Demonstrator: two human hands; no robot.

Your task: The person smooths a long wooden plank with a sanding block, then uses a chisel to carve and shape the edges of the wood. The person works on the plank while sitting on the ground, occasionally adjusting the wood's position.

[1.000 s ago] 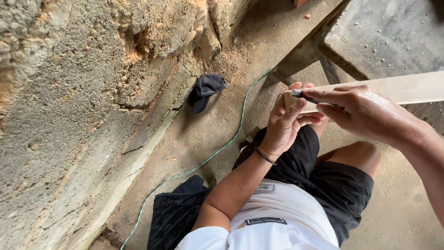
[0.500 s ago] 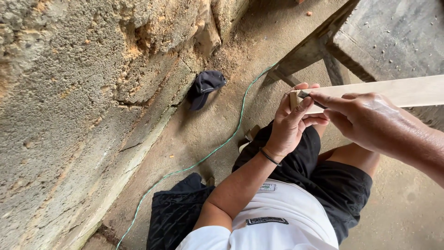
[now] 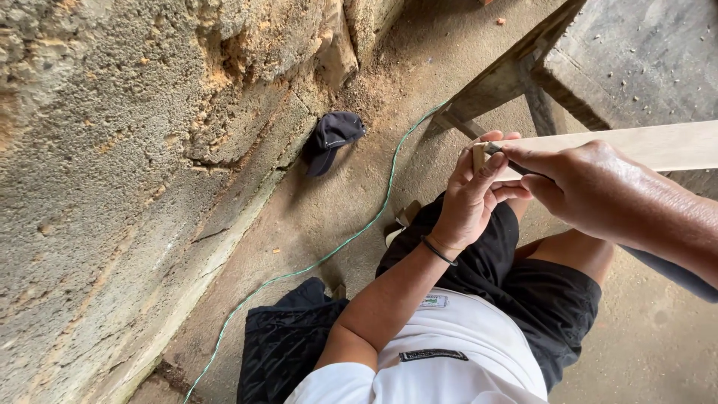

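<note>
Two hands: left hand (image 3: pixel 470 202) grips the plank (image 3: pixel 643 146) end; right hand (image 3: pixel 591 187) pinches a pencil (image 3: pixel 499 150).
Change: pencil tip moved slightly closer to the plank end; marking continues.

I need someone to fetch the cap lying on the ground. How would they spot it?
Follow the rough concrete wall down to its foot. There the dark cap lies on the dirt floor, left of the thin green cord. It is the only small, rounded, brimmed thing; the black cloth is bigger and crumpled.
</note>
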